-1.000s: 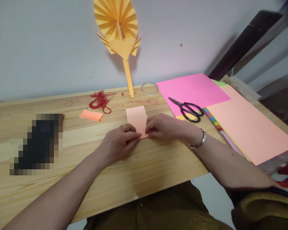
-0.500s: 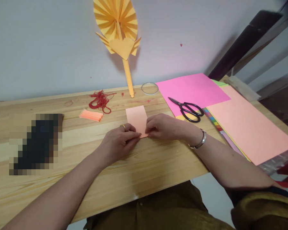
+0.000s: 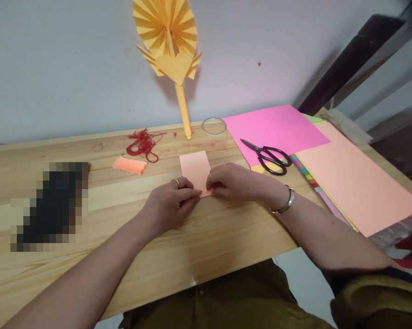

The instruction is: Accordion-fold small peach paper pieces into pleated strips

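Note:
A small peach sheet of paper (image 3: 195, 167) lies on the wooden table in front of me, its near edge turned up in a narrow fold. My left hand (image 3: 169, 198) pinches that folded edge at its left end between thumb and fingers. At the right end of the same edge, my right hand (image 3: 231, 183) is closed on the paper with curled fingers. Both sets of fingertips press close together near the table top. Left of the sheet sits a pleated orange strip of paper (image 3: 130, 165), folded into a narrow bundle.
Black-handled scissors (image 3: 272, 157) rest on a pink sheet (image 3: 274, 128); a large peach sheet (image 3: 360, 178) lies to the right. Behind are a red thread tangle (image 3: 143, 144), a clear round disc (image 3: 214, 126) and a yellow paper fan (image 3: 174, 68) against the wall. A blurred dark object (image 3: 53, 205) lies left.
The right fingers have shifted very slightly along the folded edge. The left hand and the paper stay nearly in place.

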`<state>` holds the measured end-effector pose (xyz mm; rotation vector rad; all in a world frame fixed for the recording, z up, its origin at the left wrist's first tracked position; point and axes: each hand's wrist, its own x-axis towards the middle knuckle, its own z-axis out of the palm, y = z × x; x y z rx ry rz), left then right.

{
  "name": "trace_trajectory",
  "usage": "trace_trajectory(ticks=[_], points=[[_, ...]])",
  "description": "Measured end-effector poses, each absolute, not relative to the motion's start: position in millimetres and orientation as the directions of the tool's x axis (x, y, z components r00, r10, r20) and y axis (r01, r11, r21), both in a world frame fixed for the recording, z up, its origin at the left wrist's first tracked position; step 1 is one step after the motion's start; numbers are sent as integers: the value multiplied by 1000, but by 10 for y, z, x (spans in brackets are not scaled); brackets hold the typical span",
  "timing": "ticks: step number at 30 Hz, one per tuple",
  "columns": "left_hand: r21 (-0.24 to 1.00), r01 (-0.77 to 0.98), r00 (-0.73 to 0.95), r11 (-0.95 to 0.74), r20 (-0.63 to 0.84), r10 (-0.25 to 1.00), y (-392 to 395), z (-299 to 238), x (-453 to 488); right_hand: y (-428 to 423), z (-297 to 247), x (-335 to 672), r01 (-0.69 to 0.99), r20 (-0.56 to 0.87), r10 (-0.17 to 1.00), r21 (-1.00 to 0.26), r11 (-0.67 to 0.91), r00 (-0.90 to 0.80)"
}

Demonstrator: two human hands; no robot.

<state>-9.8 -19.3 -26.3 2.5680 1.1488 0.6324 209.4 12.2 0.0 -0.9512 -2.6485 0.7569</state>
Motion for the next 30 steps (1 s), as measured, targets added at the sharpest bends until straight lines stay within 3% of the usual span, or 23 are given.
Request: trace_trajectory(ticks=[30], points=[[382,637,616,-670,271,740,-180,-295,-120,131,47,2103,520,-6,621,-554,651,-784]])
